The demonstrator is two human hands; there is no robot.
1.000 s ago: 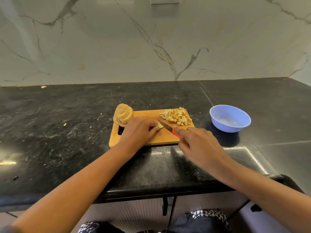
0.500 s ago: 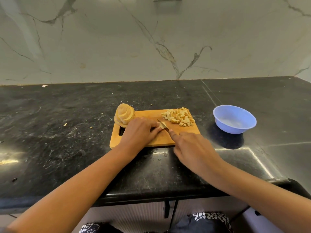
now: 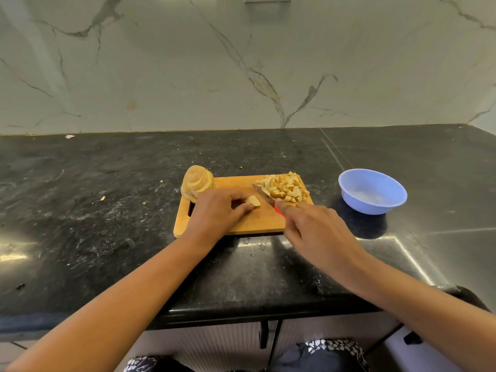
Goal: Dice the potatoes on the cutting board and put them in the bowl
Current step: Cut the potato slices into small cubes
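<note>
Right grip (image 3: 319,232) round knife (image 3: 261,193), left grip (image 3: 217,213) pinning potato (image 3: 254,201)

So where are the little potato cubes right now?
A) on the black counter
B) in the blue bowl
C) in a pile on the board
C: the cubes lie heaped on the far right corner of the board, and none show in the bowl.
</note>
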